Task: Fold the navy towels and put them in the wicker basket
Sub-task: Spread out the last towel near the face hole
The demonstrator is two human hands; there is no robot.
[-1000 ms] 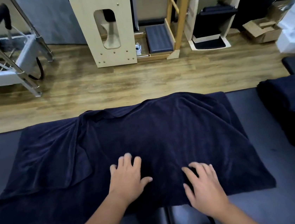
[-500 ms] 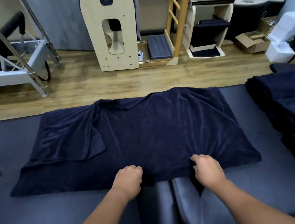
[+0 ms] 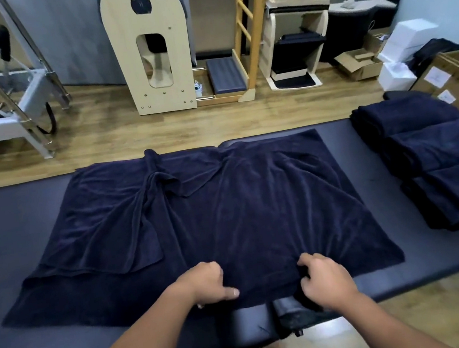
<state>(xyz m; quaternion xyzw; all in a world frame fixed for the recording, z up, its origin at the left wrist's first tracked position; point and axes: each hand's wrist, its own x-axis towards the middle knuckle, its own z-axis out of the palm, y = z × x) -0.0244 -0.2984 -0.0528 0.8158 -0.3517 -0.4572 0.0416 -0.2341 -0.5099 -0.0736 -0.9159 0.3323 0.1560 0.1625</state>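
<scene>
Across the padded table a navy towel lies spread and rumpled. Your left hand and right hand both pinch its near edge, fingers curled. Folded towels sit at the right end.

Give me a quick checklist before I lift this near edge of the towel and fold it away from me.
1. Left hand gripping the near edge of the spread towel: ok.
2. Right hand gripping the same edge: ok.
3. Towel lying flat: not ok, a flap is folded over on the left and creases run through the middle.
4. Far edge on the massage table: ok.
5. Folded towels clear of the fold: ok.
6. Wicker basket in reach: cannot tell, not in view.
</scene>
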